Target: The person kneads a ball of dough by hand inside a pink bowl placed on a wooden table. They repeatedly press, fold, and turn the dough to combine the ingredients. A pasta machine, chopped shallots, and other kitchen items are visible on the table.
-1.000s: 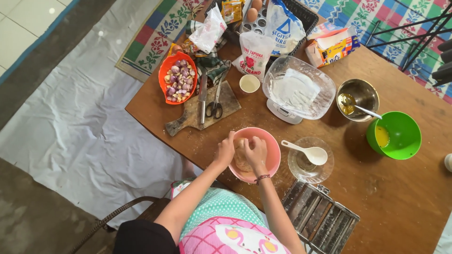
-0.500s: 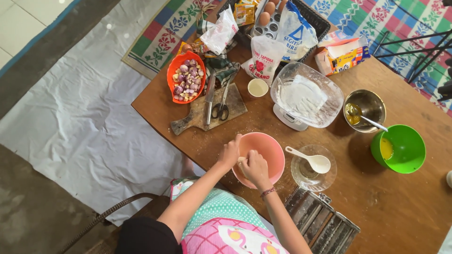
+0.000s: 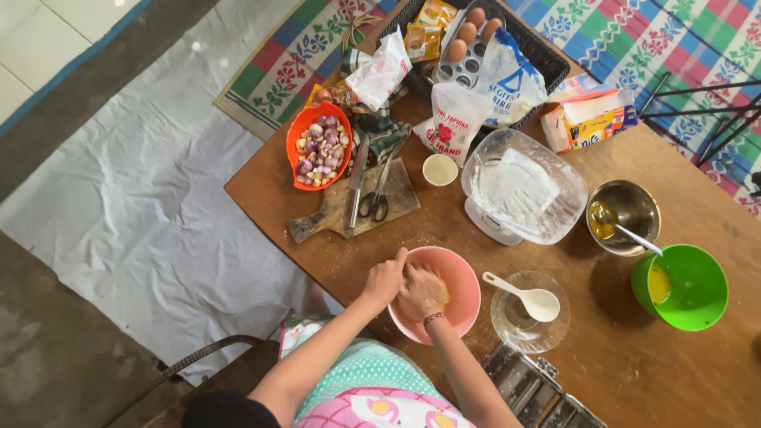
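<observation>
Hands meet in the pink bowl (image 3: 464,293): left hand (image 3: 384,279) gripping its left rim, right hand (image 3: 422,292) seemingly closed on dough (image 3: 441,299).

On the bench (image 3: 618,372) we count two hands (image 3: 404,284), three plastic bowls (image 3: 468,289), one steel bowl (image 3: 626,210), one glass dish (image 3: 515,329), three eggs (image 3: 468,33), one pair of scissors (image 3: 379,190) and one cutting board (image 3: 333,218).

right hand (image 3: 422,292) deeper in pink bowl (image 3: 464,279)
</observation>
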